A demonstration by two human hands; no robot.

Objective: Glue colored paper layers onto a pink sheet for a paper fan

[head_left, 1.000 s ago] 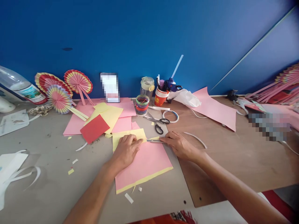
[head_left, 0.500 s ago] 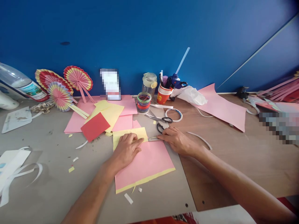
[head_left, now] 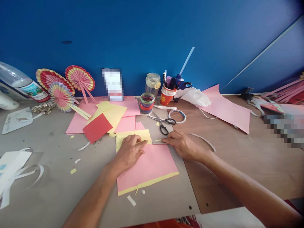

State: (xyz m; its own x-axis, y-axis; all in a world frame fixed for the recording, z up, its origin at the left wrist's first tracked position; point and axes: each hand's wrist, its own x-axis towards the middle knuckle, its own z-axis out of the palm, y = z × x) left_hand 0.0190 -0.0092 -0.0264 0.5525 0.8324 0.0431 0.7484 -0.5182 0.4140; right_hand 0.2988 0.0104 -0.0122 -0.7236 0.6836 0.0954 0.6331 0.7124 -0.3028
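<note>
On the desk in front of me lies a pink sheet of paper [head_left: 152, 164] with a yellow strip along its near edge. Yellow paper [head_left: 124, 135] covers its far part. My left hand [head_left: 130, 150] presses down on both papers, index finger and thumb apart. A slim grey utility knife [head_left: 158, 142] is in my right hand [head_left: 181, 144], its tip at the right side of the yellow paper, near my left index finger. Black-handled scissors [head_left: 163, 129] lie just beyond my right hand.
A roll of tape [head_left: 185, 117], a jar wound with coloured thread [head_left: 146, 104] and a red paper cup [head_left: 166, 96] of tools stand behind. Folded paper fans [head_left: 79, 79] and a phone [head_left: 112, 84] lean at the back. A red card [head_left: 97, 128] lies left; paper scraps are scattered about.
My right hand with the utility knife has shifted slightly right and towards me, off the scissors' handle. My left hand stays pressed on the paper.
</note>
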